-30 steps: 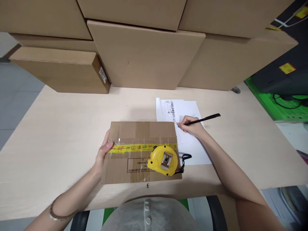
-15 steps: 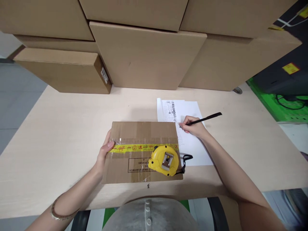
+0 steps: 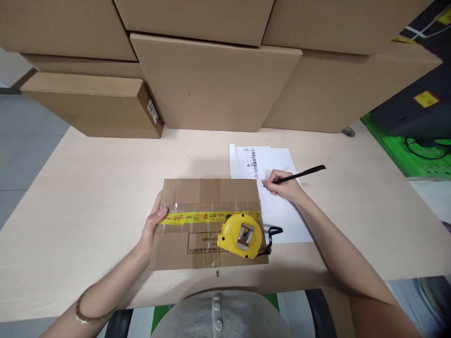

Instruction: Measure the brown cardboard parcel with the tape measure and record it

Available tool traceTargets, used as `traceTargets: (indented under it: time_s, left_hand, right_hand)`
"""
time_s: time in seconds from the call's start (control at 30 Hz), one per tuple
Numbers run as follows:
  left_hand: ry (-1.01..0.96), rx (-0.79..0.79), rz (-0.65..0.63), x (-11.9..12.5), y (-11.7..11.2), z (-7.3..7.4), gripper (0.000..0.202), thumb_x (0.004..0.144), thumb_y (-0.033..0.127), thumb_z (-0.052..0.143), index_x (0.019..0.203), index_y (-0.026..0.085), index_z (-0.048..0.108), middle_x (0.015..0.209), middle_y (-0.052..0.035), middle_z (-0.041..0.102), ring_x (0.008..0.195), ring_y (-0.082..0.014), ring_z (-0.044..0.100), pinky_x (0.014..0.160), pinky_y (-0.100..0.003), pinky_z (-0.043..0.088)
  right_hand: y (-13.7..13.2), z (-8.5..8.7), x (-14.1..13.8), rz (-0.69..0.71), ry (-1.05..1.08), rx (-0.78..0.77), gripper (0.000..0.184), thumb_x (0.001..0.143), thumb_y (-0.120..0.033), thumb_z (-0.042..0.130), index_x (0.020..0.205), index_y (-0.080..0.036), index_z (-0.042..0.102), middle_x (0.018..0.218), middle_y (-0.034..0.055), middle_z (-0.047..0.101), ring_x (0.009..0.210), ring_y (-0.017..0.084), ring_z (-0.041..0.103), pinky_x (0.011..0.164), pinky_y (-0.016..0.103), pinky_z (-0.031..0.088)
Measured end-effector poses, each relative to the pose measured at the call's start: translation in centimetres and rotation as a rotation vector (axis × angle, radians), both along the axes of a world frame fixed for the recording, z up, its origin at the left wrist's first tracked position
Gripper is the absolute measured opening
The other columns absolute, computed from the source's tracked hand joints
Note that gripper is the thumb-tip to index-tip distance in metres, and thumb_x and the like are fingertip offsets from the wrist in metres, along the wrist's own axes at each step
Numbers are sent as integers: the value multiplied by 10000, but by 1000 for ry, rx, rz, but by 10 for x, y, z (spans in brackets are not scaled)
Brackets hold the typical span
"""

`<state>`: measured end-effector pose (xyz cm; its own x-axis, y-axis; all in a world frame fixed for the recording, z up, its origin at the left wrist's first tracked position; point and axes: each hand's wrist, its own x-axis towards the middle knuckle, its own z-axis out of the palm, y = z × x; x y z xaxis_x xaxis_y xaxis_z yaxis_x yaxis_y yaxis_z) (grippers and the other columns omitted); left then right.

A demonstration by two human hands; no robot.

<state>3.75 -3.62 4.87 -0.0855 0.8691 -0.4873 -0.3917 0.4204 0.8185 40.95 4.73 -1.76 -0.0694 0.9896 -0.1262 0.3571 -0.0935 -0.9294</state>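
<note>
My left hand point(image 3: 153, 223) grips the left side of a cardboard box point(image 3: 183, 195), its thumb on top and its other fingers mostly hidden. Yellow tape with red print runs across the box. A yellow tape measure point(image 3: 232, 232) with a metal clip and a black wrist strap lies on the box's right part. My right hand point(image 3: 283, 187) is closed around a black pen point(image 3: 306, 172), whose tip is at the printed paper sheets point(image 3: 287, 220). Part of the paper is overlapped by the box's right edge.
Large cardboard boxes point(image 3: 214, 84) are stacked along the back of the pale table point(image 3: 88, 197). A flatter box point(image 3: 98, 108) stands at the back left. Past the right edge are a green surface point(image 3: 416, 159) and dark equipment point(image 3: 405, 117).
</note>
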Motion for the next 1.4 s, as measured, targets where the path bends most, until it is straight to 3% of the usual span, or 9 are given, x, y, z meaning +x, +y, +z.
traceTargets:
  time_s: [0.23,0.43,0.73,0.97,1.4]
  left_hand:
    - [-22,-37,-9,-1,-1,1,733,590,493,886,1253,277,659,1142,-80,803,1004,-416,772,703,-454,641]
    - [-22,-45,2,-1,-2,-2,768,574,515,888,1266,288,644,1072,-61,808,984,-408,778,699,-451,648]
    - [-9,-56,5,-1,-2,0,756,589,508,890,1272,266,675,1176,-85,811,1013,-416,786,739,-456,650]
    - [-22,-105,58,-2,-2,-2,817,514,502,933,1259,289,674,1178,-68,813,1017,-415,783,740,-452,656]
    - [-87,-87,71,0,0,2,678,512,416,930,1122,250,687,894,-37,800,851,-356,791,669,-389,633]
  right_hand:
    - [0,-2,1,-13,-14,6,470,713,-496,866,583,-254,484,420,-36,544,367,96,423,400,249,314]
    - [1,-2,2,3,-30,5,464,696,-484,873,570,-250,493,411,-33,541,369,96,417,404,248,307]
    - [-1,-3,2,-17,-25,16,442,724,-458,846,588,-259,476,416,-38,537,364,99,418,400,254,306]
    - [-1,-2,2,-11,-42,11,415,720,-410,840,586,-259,478,419,-38,543,370,101,419,415,256,304]
    - [0,-2,3,-20,-66,8,368,708,-422,783,570,-262,483,413,-35,543,354,98,404,399,250,296]
